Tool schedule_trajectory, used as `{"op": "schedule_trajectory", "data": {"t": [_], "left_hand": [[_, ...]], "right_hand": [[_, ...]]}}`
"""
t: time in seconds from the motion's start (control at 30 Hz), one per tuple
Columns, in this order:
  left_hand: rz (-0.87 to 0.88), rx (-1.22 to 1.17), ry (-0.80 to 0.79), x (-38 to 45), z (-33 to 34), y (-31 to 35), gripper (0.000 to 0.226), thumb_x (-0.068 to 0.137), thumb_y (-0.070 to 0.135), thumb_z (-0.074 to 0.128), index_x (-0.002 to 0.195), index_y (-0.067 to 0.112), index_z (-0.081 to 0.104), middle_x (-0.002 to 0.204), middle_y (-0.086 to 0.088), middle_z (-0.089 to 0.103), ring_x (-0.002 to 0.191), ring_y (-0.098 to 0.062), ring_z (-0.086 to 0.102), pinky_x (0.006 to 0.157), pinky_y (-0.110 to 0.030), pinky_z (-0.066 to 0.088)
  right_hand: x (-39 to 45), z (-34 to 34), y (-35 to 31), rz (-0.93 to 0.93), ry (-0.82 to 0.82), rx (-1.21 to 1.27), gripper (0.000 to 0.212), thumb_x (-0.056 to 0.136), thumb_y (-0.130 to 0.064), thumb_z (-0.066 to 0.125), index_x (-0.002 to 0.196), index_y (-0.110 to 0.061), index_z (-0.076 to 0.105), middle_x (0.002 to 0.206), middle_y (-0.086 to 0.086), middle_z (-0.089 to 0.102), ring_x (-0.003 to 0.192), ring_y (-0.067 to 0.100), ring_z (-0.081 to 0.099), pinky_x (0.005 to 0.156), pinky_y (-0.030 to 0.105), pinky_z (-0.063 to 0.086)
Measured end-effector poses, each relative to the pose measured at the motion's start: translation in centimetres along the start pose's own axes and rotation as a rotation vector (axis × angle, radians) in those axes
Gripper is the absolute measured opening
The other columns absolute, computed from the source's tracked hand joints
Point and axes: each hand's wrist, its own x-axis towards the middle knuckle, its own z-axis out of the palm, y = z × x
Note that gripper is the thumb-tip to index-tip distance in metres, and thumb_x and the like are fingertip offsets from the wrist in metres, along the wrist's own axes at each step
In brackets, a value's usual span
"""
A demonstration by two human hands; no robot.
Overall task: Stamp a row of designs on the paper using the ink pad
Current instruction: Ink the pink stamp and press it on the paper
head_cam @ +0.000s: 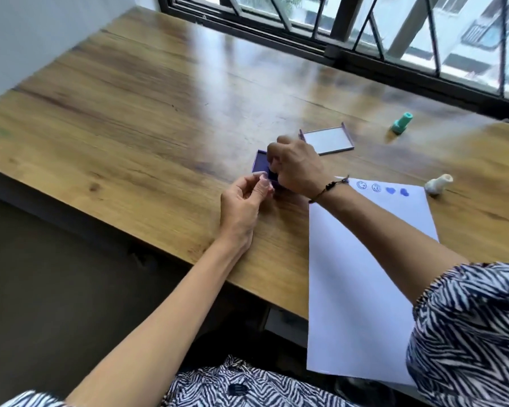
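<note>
A purple ink pad (260, 163) lies open on the wooden table. My right hand (297, 165) is closed over a small dark stamp (274, 175) pressed down on the pad; most of the stamp is hidden by my fingers. My left hand (243, 201) holds the near edge of the pad with thumb and fingertips. To the right lies a white sheet of paper (362, 274) with a row of blue prints (382, 189) along its far edge: two smiley faces and two solid hearts.
The pad's lid (328, 140) lies upturned behind my right hand. A teal stamp (401, 123) stands at the far right, and a white stamp (438, 185) lies on its side beside the paper. A barred window (394, 30) runs along the table's far edge.
</note>
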Motion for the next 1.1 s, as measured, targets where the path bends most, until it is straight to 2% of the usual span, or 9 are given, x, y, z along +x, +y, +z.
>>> {"op": "schedule_trajectory", "data": {"t": [0.23,0.37,0.5,0.57,0.67,0.73,0.8,0.9,1.1], "left_hand": [[0.027,0.045,-0.026,0.0,0.2,-0.1,0.010,0.084,0.003,0.056,0.093,0.006,0.061,0.071,-0.005,0.061,0.061,-0.003,0.058,0.065,-0.015,0.052],[0.044,0.034,-0.024,-0.2,0.1,-0.5,0.010,0.084,0.004,0.057,0.088,0.010,0.064,0.066,0.003,0.064,0.062,-0.004,0.059,0.065,-0.015,0.052],[0.047,0.057,-0.041,-0.4,0.8,-1.1,0.010,0.085,0.004,0.056,0.091,0.008,0.063,0.067,0.002,0.064,0.062,-0.003,0.058,0.065,-0.015,0.051],[0.053,0.087,-0.034,-0.1,0.6,-1.0,0.010,0.085,0.004,0.056,0.094,0.006,0.061,0.071,-0.003,0.061,0.062,-0.003,0.058,0.066,-0.014,0.051],[0.058,0.128,-0.030,0.6,-0.6,-0.6,0.013,0.085,0.005,0.056,0.097,0.002,0.060,0.072,-0.004,0.060,0.062,-0.001,0.058,0.067,-0.013,0.051],[0.045,0.145,-0.036,0.4,-1.3,-0.8,0.015,0.085,0.006,0.056,0.099,0.001,0.060,0.072,-0.004,0.060,0.062,-0.001,0.058,0.066,-0.013,0.050],[0.038,0.155,-0.056,0.0,-1.2,-0.8,0.016,0.085,0.007,0.057,0.100,0.000,0.059,0.072,-0.004,0.060,0.062,-0.002,0.058,0.065,-0.015,0.050],[0.066,0.185,-0.094,-0.1,-0.6,-0.4,0.011,0.085,0.010,0.058,0.096,0.009,0.061,0.072,-0.002,0.061,0.063,-0.003,0.058,0.065,-0.017,0.050],[0.055,0.179,-0.312,-2.4,4.5,-1.2,0.007,0.085,0.014,0.059,0.091,0.016,0.062,0.074,0.001,0.063,0.065,-0.004,0.059,0.067,-0.015,0.050]], "right_hand": [[0.2,-0.5,0.0,-0.024,-0.058,-0.054,0.013,0.075,-0.002,0.051,0.084,-0.003,0.062,0.094,0.020,0.060,0.081,0.038,0.058,0.061,0.038,0.042],[-0.4,-0.1,0.0,-0.042,-0.059,-0.099,0.012,0.076,-0.006,0.052,0.085,-0.004,0.059,0.093,0.019,0.058,0.079,0.038,0.058,0.060,0.040,0.044],[-0.6,0.1,0.6,-0.006,-0.042,-0.119,0.010,0.075,-0.009,0.054,0.083,-0.005,0.059,0.092,0.019,0.058,0.078,0.038,0.057,0.054,0.035,0.034],[0.0,0.1,0.5,0.028,-0.055,-0.088,0.010,0.075,-0.009,0.054,0.081,-0.006,0.060,0.092,0.018,0.059,0.080,0.038,0.057,0.055,0.032,0.030],[1.1,-0.1,-0.7,0.081,-0.090,0.043,0.015,0.077,-0.006,0.052,0.085,-0.008,0.065,0.096,0.018,0.063,0.088,0.036,0.058,0.064,0.033,0.038],[0.1,-0.1,-0.6,0.202,0.029,0.273,0.016,0.077,-0.004,0.055,0.086,-0.007,0.068,0.091,0.016,0.067,0.086,0.031,0.060,0.070,0.028,0.040],[-3.1,-0.6,0.7,0.391,0.316,0.551,0.009,0.077,-0.009,0.064,0.084,-0.008,0.069,0.075,0.007,0.066,0.070,0.020,0.058,0.068,0.024,0.040],[-9.0,-1.5,3.6,0.607,0.608,0.902,0.009,0.079,-0.014,0.067,0.077,-0.023,0.066,0.063,-0.003,0.066,0.060,0.012,0.056,0.063,0.033,0.048],[-15.0,-0.3,4.0,0.729,0.692,1.136,0.007,0.078,-0.019,0.068,0.076,-0.026,0.068,0.062,-0.012,0.067,0.056,0.008,0.052,0.053,0.022,0.045]]}}
